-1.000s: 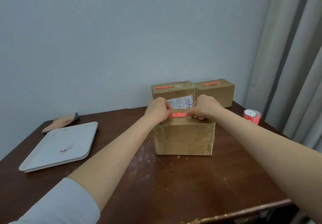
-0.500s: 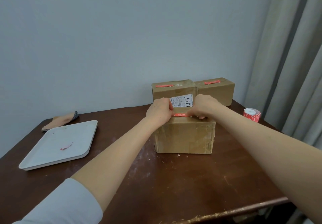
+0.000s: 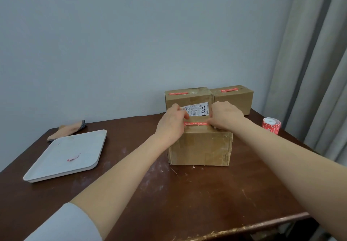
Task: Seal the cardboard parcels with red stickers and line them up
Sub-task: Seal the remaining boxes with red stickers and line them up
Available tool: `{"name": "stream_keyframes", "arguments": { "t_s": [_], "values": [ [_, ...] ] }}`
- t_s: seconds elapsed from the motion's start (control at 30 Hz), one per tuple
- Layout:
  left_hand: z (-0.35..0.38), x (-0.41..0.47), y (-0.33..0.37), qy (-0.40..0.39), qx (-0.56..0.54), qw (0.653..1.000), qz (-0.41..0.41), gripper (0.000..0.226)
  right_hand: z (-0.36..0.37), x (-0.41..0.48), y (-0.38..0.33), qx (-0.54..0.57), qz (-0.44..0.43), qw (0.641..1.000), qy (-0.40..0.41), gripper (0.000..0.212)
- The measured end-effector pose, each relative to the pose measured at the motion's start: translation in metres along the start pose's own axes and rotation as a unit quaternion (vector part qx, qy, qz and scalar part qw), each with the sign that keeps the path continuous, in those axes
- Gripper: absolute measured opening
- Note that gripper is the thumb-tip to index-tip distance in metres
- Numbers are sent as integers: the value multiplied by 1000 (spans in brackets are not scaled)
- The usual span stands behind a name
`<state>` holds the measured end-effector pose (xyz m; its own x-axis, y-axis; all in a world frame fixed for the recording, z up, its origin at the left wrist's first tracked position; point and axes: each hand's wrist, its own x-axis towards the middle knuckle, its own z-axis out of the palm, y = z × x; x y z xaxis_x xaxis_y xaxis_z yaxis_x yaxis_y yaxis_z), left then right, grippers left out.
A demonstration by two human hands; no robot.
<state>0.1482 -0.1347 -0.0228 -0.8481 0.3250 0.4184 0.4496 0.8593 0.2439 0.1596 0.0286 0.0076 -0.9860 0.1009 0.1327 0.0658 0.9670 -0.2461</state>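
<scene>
Both forearms reach forward and converge, the left hand [image 3: 171, 126] and right hand [image 3: 226, 117] knuckles-up with fingers curled, each pinching one end of the red sticker [image 3: 196, 123] stretched between them.

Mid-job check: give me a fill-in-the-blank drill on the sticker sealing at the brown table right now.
The left hand and right hand hold a ____ sticker strip across the top of the near brown cardboard box.
Behind it stand ____ brown cardboard boxes with stickers on top.
The cylindrical roll of red stickers stands to the near box's ____.
The white square tray lies on the ____ side of the dark wooden table.
Missing words: red; two; right; left.
</scene>
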Motion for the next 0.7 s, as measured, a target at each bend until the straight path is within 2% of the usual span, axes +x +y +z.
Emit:
{"name": "stream_keyframes", "arguments": {
  "t_s": [0.1,0.2,0.3,0.47,0.7],
  "values": [
    [2,-13,1,-9,38,995,87,33,1,-9,2,6,-86,996,27,27],
    [1,-23,3,-52,50,993,95,46,4,-19,3,20,-167,984,-52,41],
    [1,-28,6,-81,95,987,96,59,8,-27,3,-9,-176,979,-104,53],
    [4,-30,6,-80,117,987,77,61,20,-34,4,-73,-187,979,-32,64],
    [4,-33,3,-47,173,980,86,61,18,-36,10,-90,-142,986,-12,72]
  ]
}}
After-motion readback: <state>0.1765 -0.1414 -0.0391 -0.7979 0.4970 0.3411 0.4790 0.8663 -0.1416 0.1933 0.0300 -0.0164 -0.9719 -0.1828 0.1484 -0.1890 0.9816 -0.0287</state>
